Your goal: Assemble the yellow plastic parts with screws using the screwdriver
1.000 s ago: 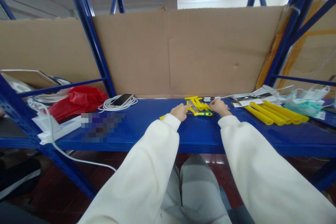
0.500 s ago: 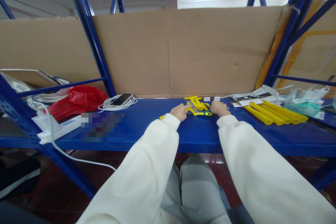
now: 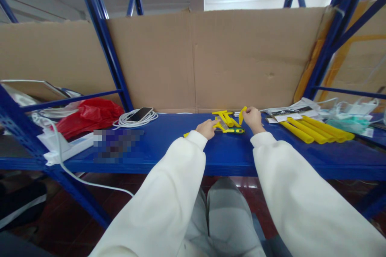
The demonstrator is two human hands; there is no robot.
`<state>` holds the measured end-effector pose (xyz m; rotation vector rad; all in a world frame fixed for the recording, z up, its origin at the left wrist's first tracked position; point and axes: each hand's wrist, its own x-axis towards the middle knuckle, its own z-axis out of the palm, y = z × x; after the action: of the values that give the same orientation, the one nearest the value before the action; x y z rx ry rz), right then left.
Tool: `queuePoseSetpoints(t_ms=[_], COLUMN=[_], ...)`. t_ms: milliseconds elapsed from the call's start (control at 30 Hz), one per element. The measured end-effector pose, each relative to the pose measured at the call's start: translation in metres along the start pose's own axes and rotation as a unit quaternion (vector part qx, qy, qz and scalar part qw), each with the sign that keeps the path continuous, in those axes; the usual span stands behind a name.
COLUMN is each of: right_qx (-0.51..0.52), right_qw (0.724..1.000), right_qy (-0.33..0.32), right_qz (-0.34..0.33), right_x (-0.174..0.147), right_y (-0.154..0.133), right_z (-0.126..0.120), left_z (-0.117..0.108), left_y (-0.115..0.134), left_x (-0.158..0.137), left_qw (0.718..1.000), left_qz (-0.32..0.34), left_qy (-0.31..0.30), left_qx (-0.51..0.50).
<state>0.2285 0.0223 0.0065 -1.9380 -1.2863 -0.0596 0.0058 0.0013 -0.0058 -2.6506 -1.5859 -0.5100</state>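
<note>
Right hand (image 3: 252, 118) holds yellow piece (image 3: 241, 117) left of yellow tubes (image 3: 307, 130).

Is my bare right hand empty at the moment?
No, the bare right hand holds a small, slim yellow piece at its fingertips.

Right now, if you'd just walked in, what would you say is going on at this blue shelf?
A person works with both hands at the blue shelf. The right hand pinches a small yellow piece; the left hand grips a yellow tool. More yellow parts lie between the hands, beside a green-and-yellow handle. Yellow tubes lie off to the right, and a phone rests on coiled cable to the left.
</note>
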Motion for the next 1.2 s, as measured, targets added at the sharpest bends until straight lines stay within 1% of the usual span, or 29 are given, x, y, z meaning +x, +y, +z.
queuePoseSetpoints(t_ms=[67, 133, 200, 267, 300, 367, 533, 600, 667, 733, 767, 900, 1000, 1200], right_qx=[0.064, 0.145, 0.233, 0.311, 0.338, 0.371, 0.424, 0.433, 0.438, 0.439, 0.434, 0.374, 0.335, 0.305], right_qw=[0.998, 0.988, 0.966, 0.935, 0.921, 0.901, 0.859, 0.849, 0.845, 0.846, 0.852, 0.894, 0.912, 0.926], right_qy=[0.01, -0.014, -0.059, -0.102, -0.116, -0.137, -0.208, -0.24, -0.271, -0.285, -0.282, -0.247, -0.238, -0.221], right_qz=[0.017, 0.052, 0.097, 0.14, 0.157, 0.178, 0.199, 0.185, 0.147, 0.102, 0.081, 0.028, 0.007, -0.014], right_x=[0.003, 0.005, 0.005, 0.003, 0.002, -0.001, -0.008, -0.012, -0.016, -0.02, -0.022, -0.028, -0.032, -0.038], right_y=[0.0, 0.0, -0.001, -0.002, -0.003, -0.004, -0.014, -0.019, -0.025, -0.029, -0.031, -0.035, -0.038, -0.044], right_z=[0.003, 0.006, 0.009, 0.009, 0.009, 0.007, 0.001, -0.001, -0.002, -0.002, -0.001, 0.004, 0.009, 0.015], left_z=[0.001, 0.001, 0.002, 0.002, 0.002, 0.001, 0.0, -0.001, -0.001, -0.001, -0.001, -0.002, -0.004, -0.006], left_y=[0.0, -0.001, -0.001, -0.002, -0.002, -0.002, -0.001, -0.001, 0.0, 0.0, 0.001, 0.004, 0.005, 0.006], left_x=[0.0, 0.001, 0.001, 0.001, 0.001, 0.001, -0.001, -0.001, -0.001, 0.0, 0.0, -0.001, -0.001, -0.002], left_qw=[1.0, 1.0, 1.0, 1.0, 1.0, 1.0, 1.0, 1.0, 1.0, 1.0, 1.0, 0.999, 0.999, 0.999], left_qz=[-0.002, -0.002, 0.0, 0.0, 0.0, 0.0, -0.001, 0.0, 0.001, 0.0, -0.002, -0.013, -0.017, -0.017], left_qy=[0.001, 0.002, 0.004, 0.005, 0.005, 0.003, 0.001, 0.002, 0.002, 0.001, 0.0, -0.004, -0.01, -0.014], left_qx=[-0.001, -0.002, -0.003, -0.005, -0.005, -0.004, -0.009, -0.016, -0.023, -0.029, -0.031, -0.037, -0.037, -0.034])
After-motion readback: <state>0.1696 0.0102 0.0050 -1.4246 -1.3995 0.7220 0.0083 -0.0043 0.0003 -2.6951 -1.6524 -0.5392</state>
